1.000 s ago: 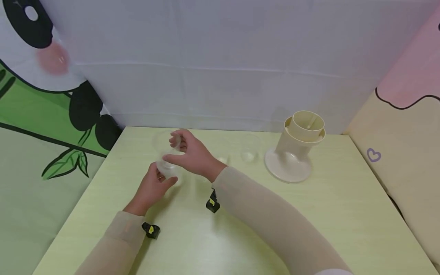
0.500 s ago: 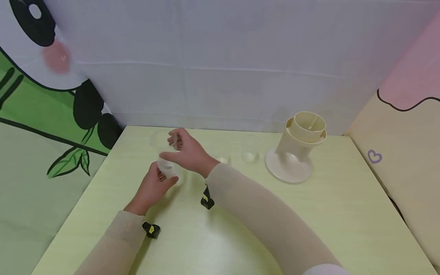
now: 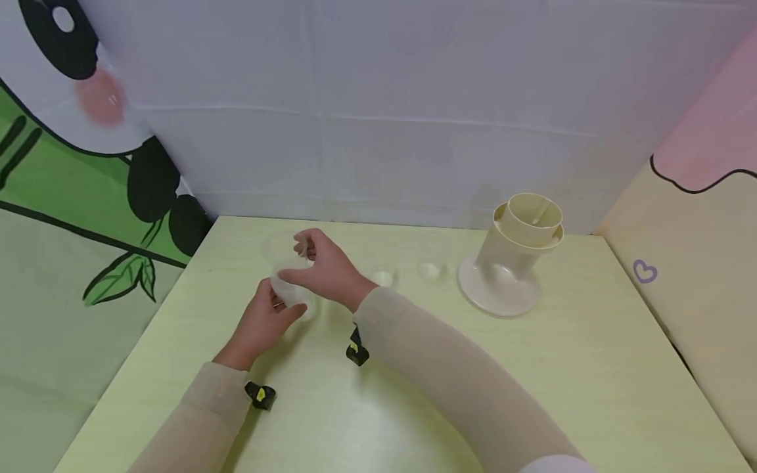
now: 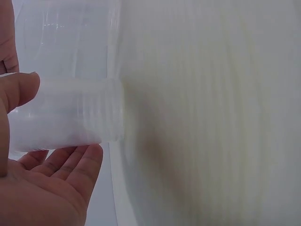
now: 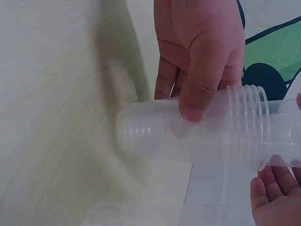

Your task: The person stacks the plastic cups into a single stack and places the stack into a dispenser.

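Upright in my left hand point(image 3: 263, 322) is a stack of nested clear plastic cups point(image 5: 160, 127). Thumb and fingers grip its sides, with several rims showing at the upper end in the right wrist view. My right hand point(image 3: 325, 266) holds another clear plastic cup point(image 5: 284, 129) by its side, thumb in front and fingers behind. That cup's lower end meets the stack's mouth. In the left wrist view the stack's ribbed base point(image 4: 110, 113) points at the table. The single cup is faint in the head view, partly hidden by the right hand.
Two more clear cups, a right one point(image 3: 430, 268) and a left one point(image 3: 384, 276), stand at the back of the pale wooden table point(image 3: 597, 368). Farther right is a cream double-tube holder point(image 3: 514, 243) on a round white base point(image 3: 497, 295). A white cloth wall point(image 3: 384, 157) rises behind.
Over the last half second my right hand has dropped slightly with its cup, toward the stack. My left hand and the stack stay almost where they were.
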Demonstrator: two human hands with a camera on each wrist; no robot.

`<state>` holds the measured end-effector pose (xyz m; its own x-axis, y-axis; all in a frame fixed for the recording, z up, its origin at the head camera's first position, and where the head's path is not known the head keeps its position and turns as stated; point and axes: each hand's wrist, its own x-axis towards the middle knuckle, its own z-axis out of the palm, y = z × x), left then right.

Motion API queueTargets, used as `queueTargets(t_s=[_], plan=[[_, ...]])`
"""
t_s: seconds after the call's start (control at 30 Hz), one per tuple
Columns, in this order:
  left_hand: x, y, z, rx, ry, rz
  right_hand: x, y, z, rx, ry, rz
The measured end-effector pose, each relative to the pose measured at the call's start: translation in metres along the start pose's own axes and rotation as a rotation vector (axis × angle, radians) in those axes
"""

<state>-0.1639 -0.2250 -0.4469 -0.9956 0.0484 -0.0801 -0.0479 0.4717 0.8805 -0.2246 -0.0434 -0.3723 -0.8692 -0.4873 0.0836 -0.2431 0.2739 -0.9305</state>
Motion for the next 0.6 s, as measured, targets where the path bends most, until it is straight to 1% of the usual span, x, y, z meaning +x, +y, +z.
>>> queueTargets(t_s=[0.13,0.37,0.6], plan=[[0.0004,-0.0003,0.0003,0.006,-0.005,0.007,-0.0013,0.0021,-0.0006,-0.037,-0.013,0.0],[0.0016,0.0001,0.0005,0.002,-0.011,0.016,-0.0034,0.0051,-0.0038,-0.071,-0.055,0.029],[0.0001,-0.0015,0.0004,-0.004,-0.009,0.006,-0.0062,0.0054,-0.004,-0.106,-0.078,0.033]])
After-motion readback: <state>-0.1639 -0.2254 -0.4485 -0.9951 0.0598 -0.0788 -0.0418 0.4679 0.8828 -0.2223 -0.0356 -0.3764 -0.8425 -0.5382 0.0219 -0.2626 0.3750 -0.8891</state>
